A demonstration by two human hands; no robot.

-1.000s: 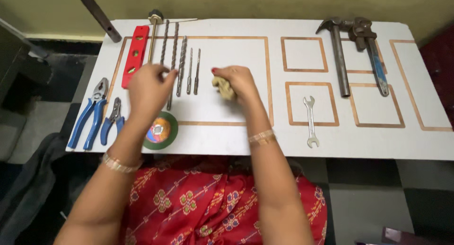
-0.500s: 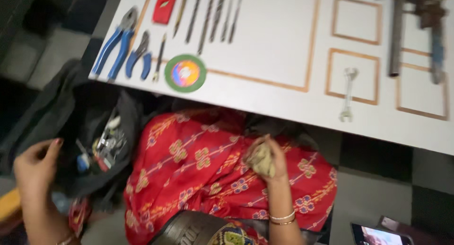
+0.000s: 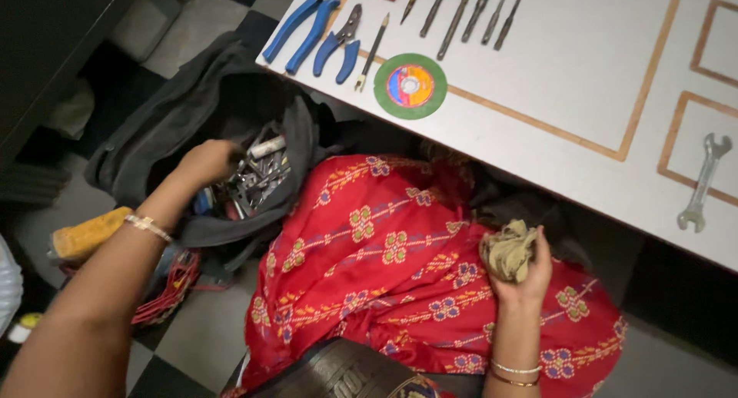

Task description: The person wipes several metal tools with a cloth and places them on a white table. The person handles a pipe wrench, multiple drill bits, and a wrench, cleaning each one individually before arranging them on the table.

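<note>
Dark grey fabric tool bag (image 3: 177, 129) sits open on the checkered floor (image 3: 196, 333), left of our lap in its red patterned cloth (image 3: 384, 267). Our left hand (image 3: 206, 161) is inside the bag mouth, touching the jumble of metal tools (image 3: 257, 175); fingers are buried, so we cannot tell whether its grip has closed on anything. Our right hand (image 3: 523, 271) is up over the lap, grip clenched around a crumpled olive-tan rag (image 3: 507, 248).

On the white worktop (image 3: 553, 83) above: large blue-handled pliers (image 3: 301, 21), smaller blue-handled cutters (image 3: 340, 43) just beside them, a thin screwdriver (image 3: 372, 51), a green cutting disc with coloured label (image 3: 410, 85) near the edge, a row of dark drill bits and chisels (image 3: 469, 15), and a silver open-ended spanner (image 3: 703, 183) well apart at right.
</note>
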